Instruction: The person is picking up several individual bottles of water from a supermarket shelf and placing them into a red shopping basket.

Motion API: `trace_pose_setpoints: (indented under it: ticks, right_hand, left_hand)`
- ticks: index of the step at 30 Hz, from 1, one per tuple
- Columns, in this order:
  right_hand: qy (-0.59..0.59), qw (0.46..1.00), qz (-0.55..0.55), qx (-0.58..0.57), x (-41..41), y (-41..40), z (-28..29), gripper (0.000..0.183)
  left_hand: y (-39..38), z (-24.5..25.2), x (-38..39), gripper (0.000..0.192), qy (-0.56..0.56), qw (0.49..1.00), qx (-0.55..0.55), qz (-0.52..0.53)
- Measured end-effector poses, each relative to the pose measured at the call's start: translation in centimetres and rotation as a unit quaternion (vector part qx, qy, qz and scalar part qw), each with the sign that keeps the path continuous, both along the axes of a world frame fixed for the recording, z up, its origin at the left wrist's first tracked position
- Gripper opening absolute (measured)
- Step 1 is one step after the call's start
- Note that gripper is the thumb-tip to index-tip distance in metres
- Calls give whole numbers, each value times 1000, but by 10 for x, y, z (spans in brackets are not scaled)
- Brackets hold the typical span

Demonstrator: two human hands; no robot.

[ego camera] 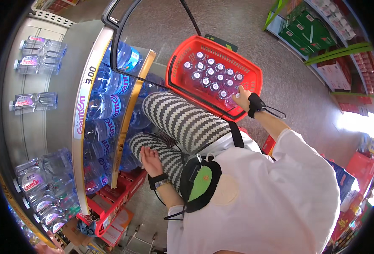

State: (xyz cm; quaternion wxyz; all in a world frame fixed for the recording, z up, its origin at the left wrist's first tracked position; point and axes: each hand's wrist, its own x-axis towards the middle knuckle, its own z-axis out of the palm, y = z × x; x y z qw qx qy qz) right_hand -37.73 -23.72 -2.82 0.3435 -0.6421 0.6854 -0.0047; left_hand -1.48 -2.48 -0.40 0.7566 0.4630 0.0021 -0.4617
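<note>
My right hand (243, 97) reaches over the near right corner of a red plastic basket (202, 106). Its fingers are closed around the upper part of a clear water bottle (230, 102), partly hidden by the hand. Several more water bottles (210, 72) with white caps stand upright in rows inside the basket. My left hand (152, 161) rests on my knee in patterned trousers (187, 117) and holds nothing; its fingers are loosely extended. A black wrist strap (256, 104) circles my right wrist.
On the left, a metal shelf (57, 127) carries small water bottles (36, 102), with large water bottles (106, 106) below. A black looped handle or frame (117, 35) rises beside it. Right of the floor (288, 73) stands a shelf with green boxes (307, 30). Red crates (120, 203) lie behind.
</note>
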Motion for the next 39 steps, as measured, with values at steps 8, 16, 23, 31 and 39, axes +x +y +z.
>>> trace_pose_setpoints:
  ticks: [8, 16, 23, 31, 39]
  right_hand:
    - [-3, 999, -30, -34, -14, 17, -38, 40]
    - [-39, 992, -111, -41, -21, 37, -105, 39]
    - [58, 997, 15, -42, -2, 40, -140, 43]
    - [33, 999, 0, 10, -11, 39, -178, 49]
    - [12, 999, -18, 37, -47, 59, -200, 55]
  left_hand:
    - [-13, 2, -7, 30, -29, 998, 39, -39]
    - [-26, 0, -9, 29, -14, 998, 47, -46]
    - [-25, 2, -13, 31, -16, 998, 59, -29]
    - [-23, 4, -9, 28, -13, 998, 53, -31]
    - [-15, 0, -6, 31, -8, 999, 22, -49]
